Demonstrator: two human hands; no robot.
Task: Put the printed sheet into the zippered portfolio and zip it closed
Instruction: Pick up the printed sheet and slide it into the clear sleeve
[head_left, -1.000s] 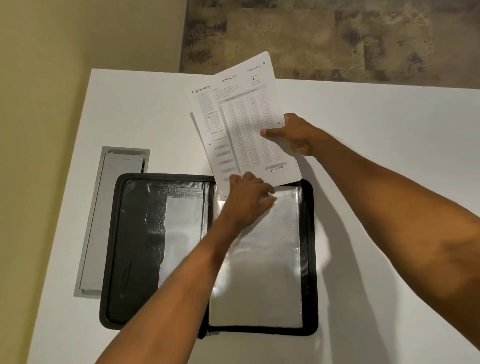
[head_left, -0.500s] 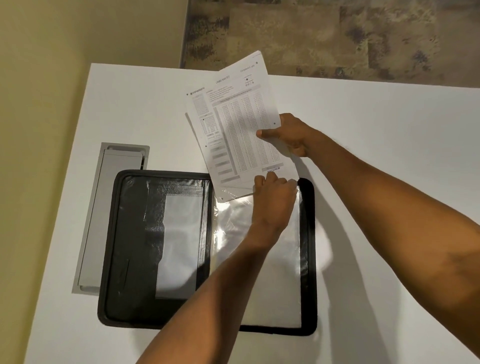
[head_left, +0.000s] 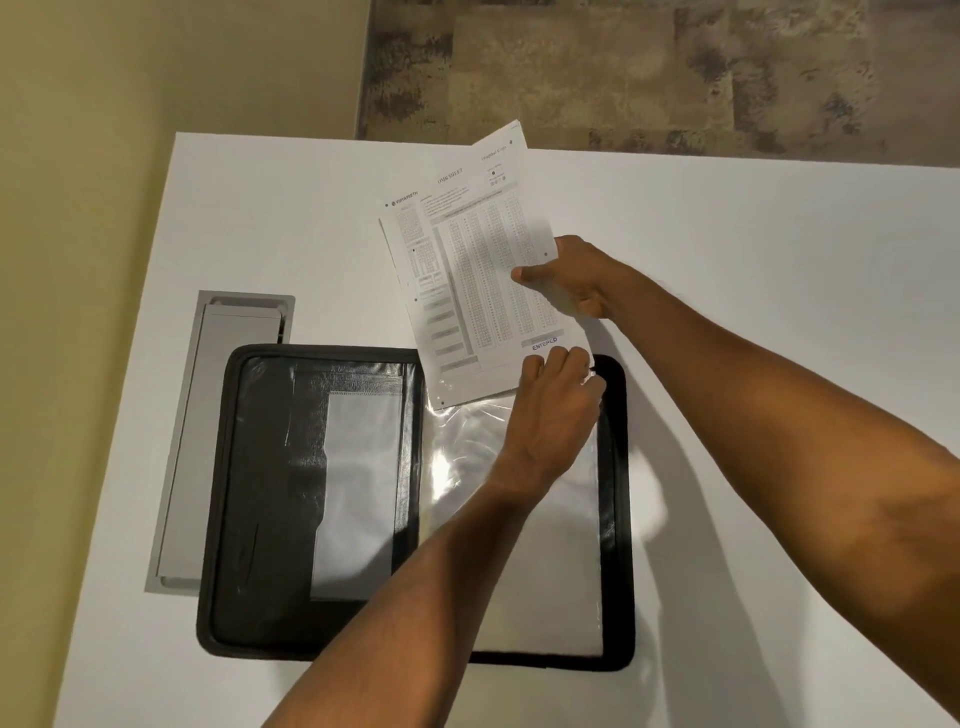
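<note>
Insertion step. The portfolio (head_left: 322, 499) lies open and unzipped on the white counter (head_left: 779, 260). At its far right corner the left hand (head_left: 558, 410) has its fingers (head_left: 582, 364) pinched at the mouth of the clear sleeve (head_left: 519, 571), apparently parting it. Just beyond, the right hand (head_left: 576, 278) pinches the printed sheet (head_left: 467, 270) by its right edge, tilted, near edge overlapping the portfolio's far rim. Next, the sheet's near edge likely needs squaring to the sleeve mouth before sliding in.
</note>
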